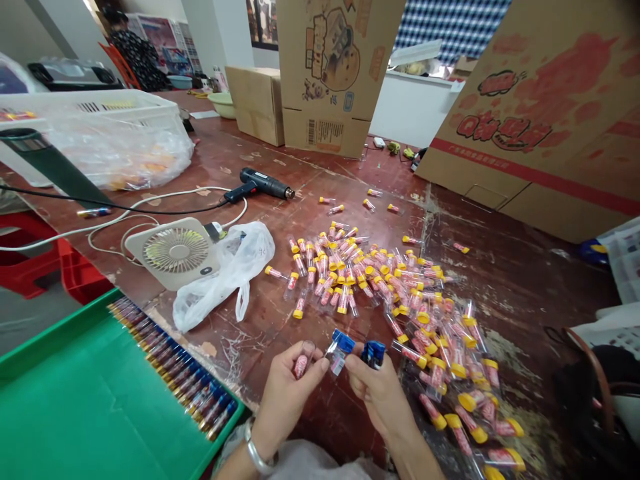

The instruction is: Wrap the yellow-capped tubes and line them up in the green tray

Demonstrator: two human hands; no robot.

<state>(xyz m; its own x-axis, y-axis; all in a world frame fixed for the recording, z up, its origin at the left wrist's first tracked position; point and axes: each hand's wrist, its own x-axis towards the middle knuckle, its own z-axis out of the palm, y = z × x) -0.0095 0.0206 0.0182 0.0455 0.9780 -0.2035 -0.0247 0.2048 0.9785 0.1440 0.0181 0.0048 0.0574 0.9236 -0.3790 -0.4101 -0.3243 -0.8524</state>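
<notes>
Near the front edge of the table (215, 157), the left hand (286, 390) curls around a pink-filled clear tube (301, 364), its thumb against a blue-topped wrapper (343, 341); the right hand (376, 390), fingers closed, grips dark-blue wrappers (374, 353).

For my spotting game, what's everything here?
Capped tubes: many, pink and yellow, centre to right
Wrapped tubes: one row, blue and gold, tray
Tray: one, green, lower left
Fan: one, cream, left
Bag: one, white, by fan
Heat gun: one, black, beyond bag
Boxes: at least three, brown, back
Big crate: one, white, upper left
Person: one, dark clothes, background
Table: one, reddish-brown, underneath
Wrappers: count unclear, blue, in hands
Bracelet: one, silver, left wrist
Hands: two, bare, bottom centre
</notes>
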